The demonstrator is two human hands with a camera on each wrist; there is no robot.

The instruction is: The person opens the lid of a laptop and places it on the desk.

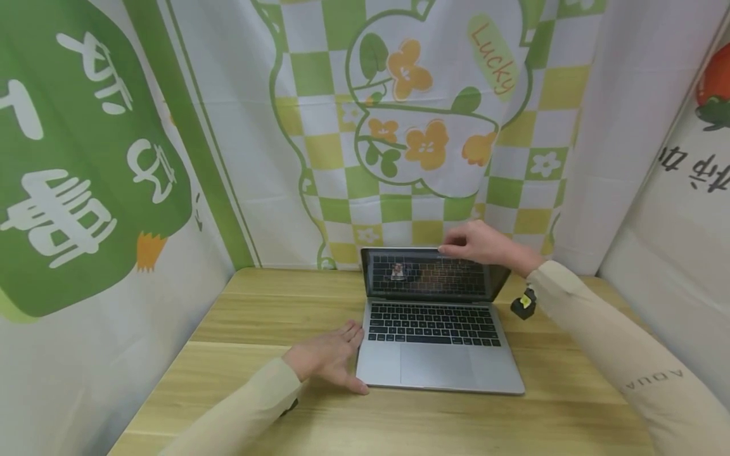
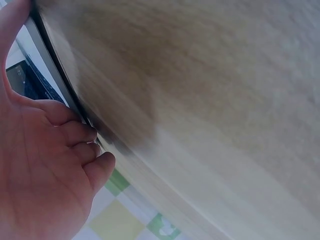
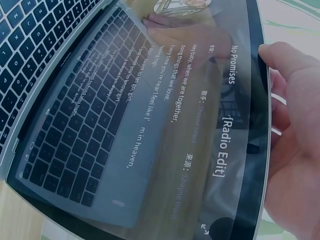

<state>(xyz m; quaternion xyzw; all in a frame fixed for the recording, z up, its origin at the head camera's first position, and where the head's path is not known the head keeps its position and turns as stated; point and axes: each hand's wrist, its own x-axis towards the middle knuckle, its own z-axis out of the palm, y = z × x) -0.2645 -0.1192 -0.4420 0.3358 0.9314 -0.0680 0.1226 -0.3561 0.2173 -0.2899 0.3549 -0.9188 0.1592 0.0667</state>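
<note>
A silver laptop [image 1: 436,364] stands on the wooden table with its lid [image 1: 428,275] raised. Lines of song lyrics and a small picture show on its screen [image 3: 200,120], along with a reflection of the keyboard. My right hand [image 1: 481,244] pinches the lid's top edge, thumb on the screen side and fingers behind, as the right wrist view shows. At the base's left side rests my left hand [image 1: 331,358], its thumb by the front corner and its fingers along the side edge. In the left wrist view the left hand's fingers [image 2: 75,132] bend slightly against that edge.
The wooden table [image 1: 256,316] extends to both sides of the laptop. Behind it hangs a green and yellow checked cloth [image 1: 393,209], and printed cloths [image 1: 63,190] enclose the sides. A small black device [image 1: 523,305] sits at my right wrist.
</note>
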